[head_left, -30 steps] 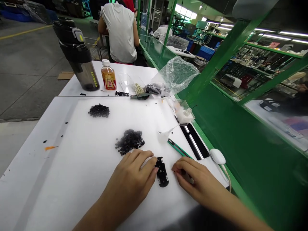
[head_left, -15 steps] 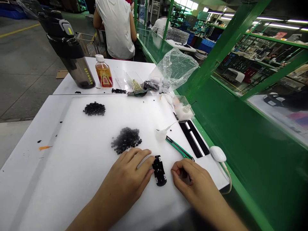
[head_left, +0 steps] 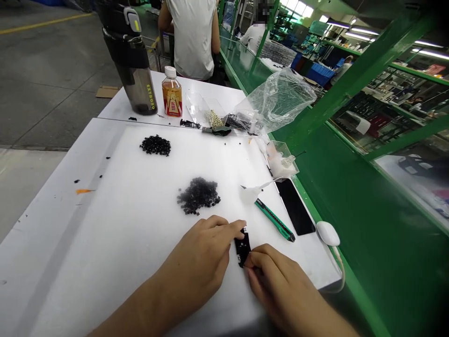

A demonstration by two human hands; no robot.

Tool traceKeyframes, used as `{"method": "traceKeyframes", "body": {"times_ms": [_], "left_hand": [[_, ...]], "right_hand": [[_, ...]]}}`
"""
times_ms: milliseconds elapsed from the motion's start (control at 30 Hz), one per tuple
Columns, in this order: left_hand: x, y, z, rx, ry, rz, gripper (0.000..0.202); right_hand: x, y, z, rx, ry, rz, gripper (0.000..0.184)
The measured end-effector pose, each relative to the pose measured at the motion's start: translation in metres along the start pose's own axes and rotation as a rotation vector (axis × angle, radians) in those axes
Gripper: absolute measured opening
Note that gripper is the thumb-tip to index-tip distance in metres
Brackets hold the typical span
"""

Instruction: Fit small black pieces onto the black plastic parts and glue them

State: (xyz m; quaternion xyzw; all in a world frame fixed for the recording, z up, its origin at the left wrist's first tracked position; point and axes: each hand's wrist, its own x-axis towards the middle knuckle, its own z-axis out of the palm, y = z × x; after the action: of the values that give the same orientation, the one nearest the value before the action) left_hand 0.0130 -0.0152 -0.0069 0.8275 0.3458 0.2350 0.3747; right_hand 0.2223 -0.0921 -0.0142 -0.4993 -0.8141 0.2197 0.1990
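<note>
A small flat black plastic part [head_left: 242,246] lies on the white table [head_left: 115,224] near its front edge. My left hand [head_left: 206,260] rests palm down beside it, fingertips pressed on the part's upper left end. My right hand [head_left: 277,281] has closed in from the right, its curled fingers pinching the part's lower end. Just beyond my left hand sits a heap of tiny black pieces [head_left: 198,195], and a smaller heap [head_left: 155,145] lies farther back on the left.
A green utility knife [head_left: 274,219], a white squeeze dropper [head_left: 253,192], a black phone [head_left: 296,206] and a white mouse [head_left: 328,233] lie to the right. At the back stand a dark water bottle [head_left: 135,61], a small tea bottle [head_left: 171,98] and a clear plastic bag [head_left: 280,100]. A person stands beyond.
My right hand has moved left onto the black part's lower end and taken hold of it. My left fingers stay on its upper end. The camera view has shifted.
</note>
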Motion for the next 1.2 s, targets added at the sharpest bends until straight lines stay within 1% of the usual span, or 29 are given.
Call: {"method": "traceKeyframes", "body": {"times_ms": [167,300,500,633,733,833,933,1067,1133,1200], "left_hand": [[-0.001,0.001,0.002,0.067,0.006,-0.005,0.053],[-0.003,0.002,0.003,0.106,0.022,0.018,0.051],[-0.002,0.003,0.003,0.128,0.025,0.027,0.048],[-0.001,0.004,0.003,0.14,0.029,0.043,0.047],[-0.001,0.005,0.002,0.161,0.024,0.052,0.047],[-0.001,0.005,0.002,0.169,0.013,0.054,0.048],[-0.001,0.005,0.003,0.171,0.005,0.053,0.045],[-0.002,0.004,0.004,0.183,0.008,0.063,0.042],[-0.002,0.004,0.004,0.201,0.019,0.072,0.046],[-0.003,0.004,0.004,0.214,0.025,0.08,0.047]], "right_hand": [[0.001,0.003,0.0,-0.069,-0.022,-0.07,0.014],[0.0,0.003,-0.004,-0.154,-0.077,-0.108,0.018],[0.009,-0.007,-0.016,-0.304,-0.176,-0.202,0.035],[0.017,-0.013,-0.023,-0.369,-0.183,-0.262,0.035],[0.019,-0.013,-0.023,-0.384,-0.194,-0.275,0.035],[0.017,-0.012,-0.02,-0.326,-0.191,-0.26,0.032],[0.012,-0.013,-0.022,-0.241,-0.183,-0.24,0.031],[0.006,-0.014,-0.029,-0.265,-0.144,-0.264,0.036],[0.003,-0.011,-0.027,-0.264,-0.121,-0.273,0.038],[-0.001,-0.007,-0.022,-0.223,-0.072,-0.287,0.039]]}}
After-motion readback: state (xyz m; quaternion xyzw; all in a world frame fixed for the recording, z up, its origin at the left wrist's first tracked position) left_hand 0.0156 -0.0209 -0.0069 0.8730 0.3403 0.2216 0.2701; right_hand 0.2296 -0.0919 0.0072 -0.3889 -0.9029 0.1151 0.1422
